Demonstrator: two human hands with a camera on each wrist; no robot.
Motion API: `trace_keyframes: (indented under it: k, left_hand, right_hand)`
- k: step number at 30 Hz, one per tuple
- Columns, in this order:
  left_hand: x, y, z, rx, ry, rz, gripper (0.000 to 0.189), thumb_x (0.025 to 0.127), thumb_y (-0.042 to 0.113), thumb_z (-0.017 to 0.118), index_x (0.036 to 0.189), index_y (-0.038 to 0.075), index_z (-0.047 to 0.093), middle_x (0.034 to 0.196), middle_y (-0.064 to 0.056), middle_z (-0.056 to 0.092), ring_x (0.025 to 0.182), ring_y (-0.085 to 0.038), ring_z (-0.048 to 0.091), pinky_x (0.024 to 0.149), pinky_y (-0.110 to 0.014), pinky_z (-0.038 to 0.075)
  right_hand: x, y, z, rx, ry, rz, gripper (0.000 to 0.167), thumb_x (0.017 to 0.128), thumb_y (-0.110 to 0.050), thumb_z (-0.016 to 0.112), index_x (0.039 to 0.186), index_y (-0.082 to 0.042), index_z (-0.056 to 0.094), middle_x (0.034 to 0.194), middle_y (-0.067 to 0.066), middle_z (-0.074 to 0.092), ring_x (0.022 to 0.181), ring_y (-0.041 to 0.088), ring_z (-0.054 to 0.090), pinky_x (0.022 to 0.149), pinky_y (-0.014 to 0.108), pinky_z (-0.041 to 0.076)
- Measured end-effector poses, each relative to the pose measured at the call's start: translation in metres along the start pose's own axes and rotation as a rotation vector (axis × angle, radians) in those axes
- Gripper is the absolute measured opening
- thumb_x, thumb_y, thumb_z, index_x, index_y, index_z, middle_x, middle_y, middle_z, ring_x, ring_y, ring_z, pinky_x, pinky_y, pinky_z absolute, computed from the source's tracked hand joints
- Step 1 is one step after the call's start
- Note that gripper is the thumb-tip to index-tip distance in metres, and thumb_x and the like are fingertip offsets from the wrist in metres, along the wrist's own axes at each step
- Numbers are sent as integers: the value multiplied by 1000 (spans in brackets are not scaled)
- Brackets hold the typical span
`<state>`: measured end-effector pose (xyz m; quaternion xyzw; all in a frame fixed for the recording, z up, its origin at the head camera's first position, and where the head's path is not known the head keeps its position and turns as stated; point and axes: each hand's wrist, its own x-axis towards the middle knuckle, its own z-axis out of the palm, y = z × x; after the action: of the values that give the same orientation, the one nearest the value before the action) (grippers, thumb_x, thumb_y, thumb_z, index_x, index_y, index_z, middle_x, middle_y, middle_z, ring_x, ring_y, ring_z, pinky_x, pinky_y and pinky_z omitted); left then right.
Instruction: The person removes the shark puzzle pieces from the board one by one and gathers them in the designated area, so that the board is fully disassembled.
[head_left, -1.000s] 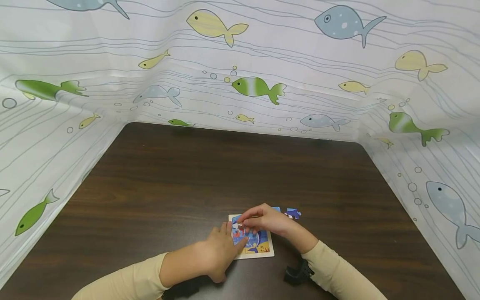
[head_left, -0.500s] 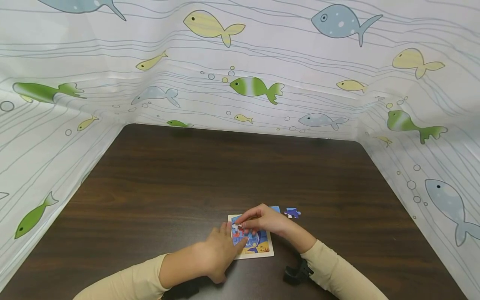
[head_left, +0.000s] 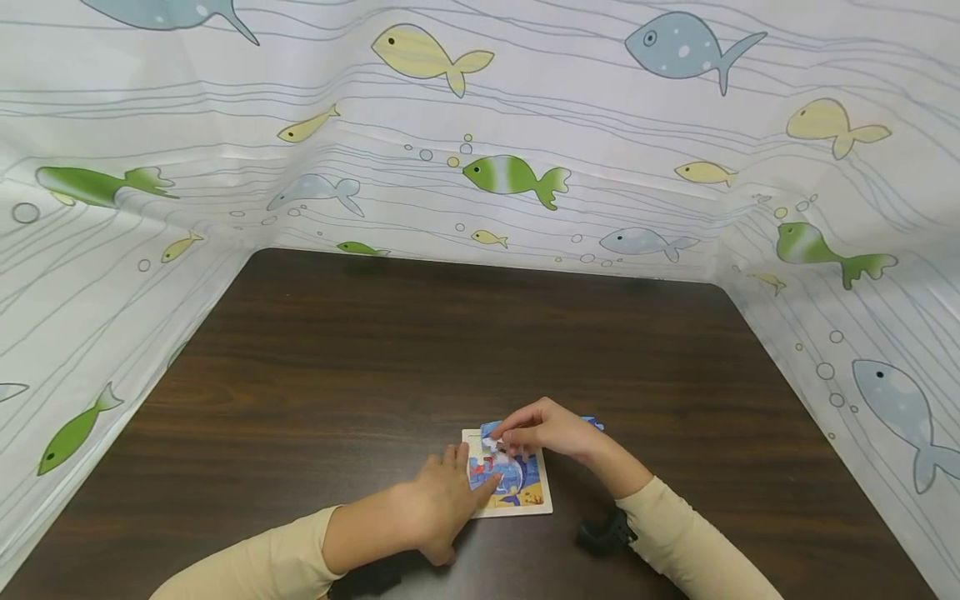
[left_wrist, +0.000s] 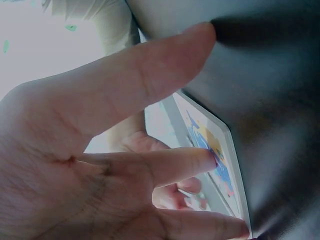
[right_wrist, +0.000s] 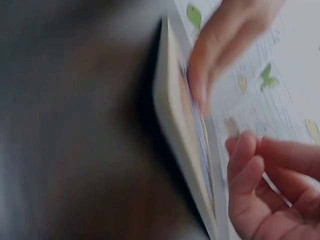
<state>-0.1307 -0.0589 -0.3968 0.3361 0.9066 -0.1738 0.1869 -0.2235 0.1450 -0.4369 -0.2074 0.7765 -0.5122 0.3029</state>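
As right hand [head_left: 555, 428] pinches puzzle piece [head_left: 488, 430], fingers [head_left: 527, 412] partly hide it.

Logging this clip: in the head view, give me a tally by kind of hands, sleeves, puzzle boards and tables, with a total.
Hands: 2 (left hand, right hand)
Sleeves: 2 (left sleeve, right sleeve)
Puzzle board: 1
Table: 1
Total: 6

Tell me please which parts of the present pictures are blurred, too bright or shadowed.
Head view: pale sheen on the table below the puzzle board; left wrist view: upper left corner washed out, dark shadow past the left hand; right wrist view: table and puzzle board blurred, shadow along the board's edge, right hand sharper.
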Motion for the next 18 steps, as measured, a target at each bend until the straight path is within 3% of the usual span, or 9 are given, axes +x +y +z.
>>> trace_keyframes:
  k: [6, 13, 18]
  left_hand:
    - [2, 1, -1, 4, -9, -16, 103, 64, 59, 81, 150, 37, 29, 150, -22, 39, 136, -35, 43, 104, -42, 43]
    - [3, 2, -1, -14, -1, -28, 102, 63, 57, 81, 149, 38, 30, 150, -22, 38, 136, -35, 43, 104, -41, 43]
    - [4, 2, -2, -40, 3, -29, 102, 62, 55, 82, 149, 36, 32, 149, -24, 38, 135, -37, 43, 104, -43, 43]
  right_hand:
    - [-21, 4, -31, -54, 58, -1, 24, 92, -19, 64, 107, -3, 74, 91, 13, 72, 74, 18, 61, 64, 27, 51]
    - [-57, 25, -77, -96, 150, 47, 26, 90, -18, 65, 106, 1, 72, 89, 3, 72, 75, 16, 62, 65, 31, 50]
    - [-79, 39, -106, -172, 214, 100, 24, 88, -17, 67, 102, 1, 73, 96, 6, 73, 82, 19, 64, 71, 37, 49]
